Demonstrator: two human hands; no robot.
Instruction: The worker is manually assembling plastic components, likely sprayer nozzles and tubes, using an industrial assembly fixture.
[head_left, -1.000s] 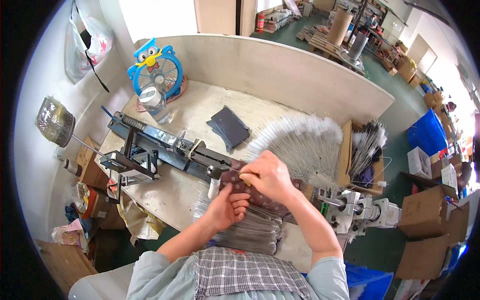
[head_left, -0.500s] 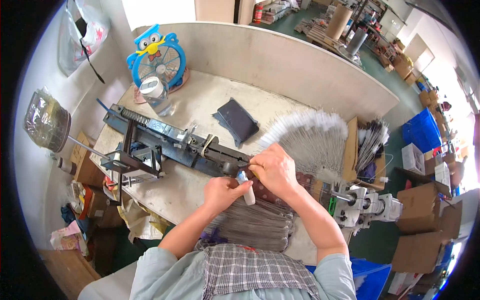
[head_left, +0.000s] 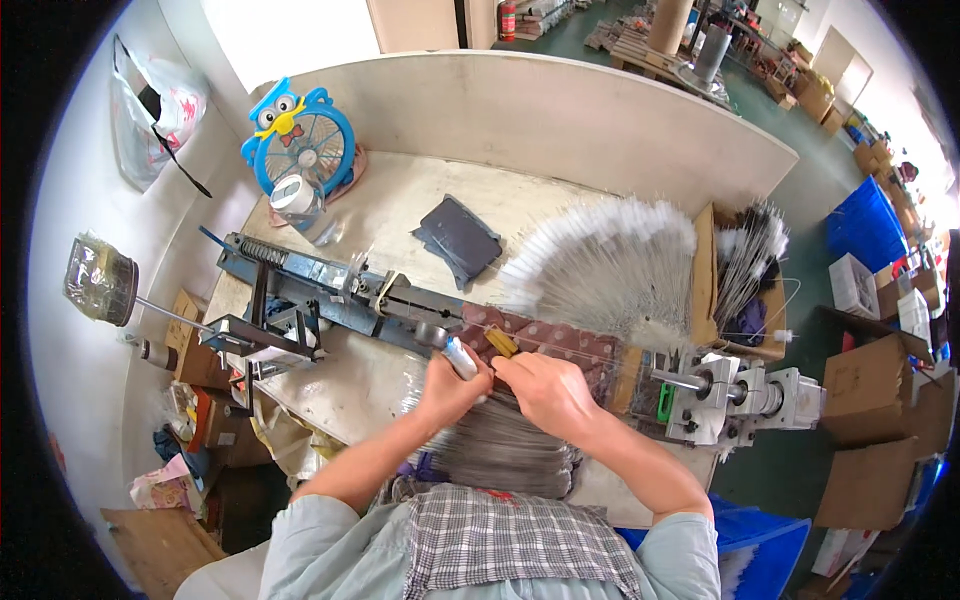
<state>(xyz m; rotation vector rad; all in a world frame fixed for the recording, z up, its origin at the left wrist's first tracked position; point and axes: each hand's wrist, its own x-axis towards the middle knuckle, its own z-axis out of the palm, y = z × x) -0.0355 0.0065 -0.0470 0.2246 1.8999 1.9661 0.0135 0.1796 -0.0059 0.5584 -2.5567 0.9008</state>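
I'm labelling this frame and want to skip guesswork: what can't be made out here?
- Head view: what the right hand pinches is hidden under its fingers.
- The silver cylinder is half covered by the left hand.
- The grey bundle near the body is partly hidden by both forearms.
- The cardboard box contents are too small to tell.

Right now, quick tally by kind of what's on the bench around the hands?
Small blue fan: 1
Long blue metal machine: 1
Dark grey pad: 1
Fanned pile of white-tipped wire brushes: 1
Cardboard box of brushes: 1
Silver motor unit: 1
Small silver cylinder in the left hand: 1
Total: 7
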